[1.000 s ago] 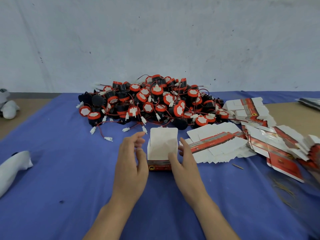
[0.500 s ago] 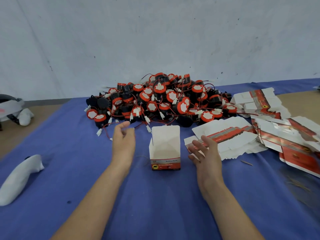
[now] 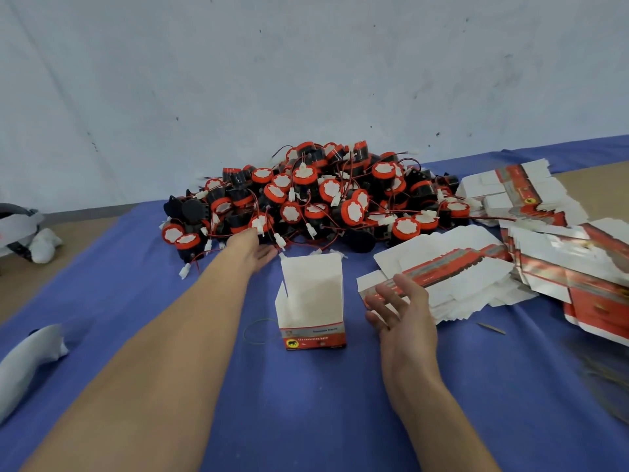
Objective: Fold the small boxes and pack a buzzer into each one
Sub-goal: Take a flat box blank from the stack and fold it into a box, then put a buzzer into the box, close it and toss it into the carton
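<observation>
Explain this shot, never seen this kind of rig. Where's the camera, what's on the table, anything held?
There is no machine here. A person works with bare hands, and the single camera sits on their head, looking forward and down, so both forearms enter from the bottom. On the blue cloth stands one folded box with its top open. Behind it lies a pile of red-and-black buzzers with wires. To the right are flat unfolded box blanks. A rubber band lies just left of the box. The left hand stretches to the pile's near edge with its fingers straight. The right hand hovers open beside the box. Neither holds anything.
</observation>
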`<control>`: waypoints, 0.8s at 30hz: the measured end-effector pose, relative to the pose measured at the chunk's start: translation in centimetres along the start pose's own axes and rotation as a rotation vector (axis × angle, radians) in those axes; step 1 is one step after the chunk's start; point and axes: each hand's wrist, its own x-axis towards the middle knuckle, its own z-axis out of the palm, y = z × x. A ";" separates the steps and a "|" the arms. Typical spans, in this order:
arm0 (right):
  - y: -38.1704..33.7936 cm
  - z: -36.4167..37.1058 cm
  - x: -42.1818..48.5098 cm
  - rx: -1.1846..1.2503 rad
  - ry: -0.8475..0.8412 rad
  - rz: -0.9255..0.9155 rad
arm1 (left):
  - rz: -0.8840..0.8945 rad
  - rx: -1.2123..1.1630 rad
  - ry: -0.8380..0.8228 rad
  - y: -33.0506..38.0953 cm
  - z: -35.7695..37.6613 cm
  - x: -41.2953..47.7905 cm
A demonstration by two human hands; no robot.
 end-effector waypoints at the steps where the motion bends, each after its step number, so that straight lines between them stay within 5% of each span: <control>1: 0.1 0.0 0.1 -0.004 0.004 -0.003 | -0.025 -0.004 -0.003 0.3 0.2 0.1; 8: 0.3 0.0 0.3 -0.023 0.000 -0.027 | -0.094 0.095 0.099 1.9 0.6 -0.4; 17: 0.8 0.3 -1.7 -0.308 -0.093 -0.249 | 0.555 0.308 0.544 8.1 -2.8 -5.8; 20: 0.7 0.4 -3.3 -0.411 -0.124 -0.336 | 0.804 0.207 0.448 8.5 -3.8 -10.9; 24: 0.3 0.4 -5.9 -0.515 -0.131 -0.474 | 0.713 0.038 0.232 2.8 -5.6 -17.4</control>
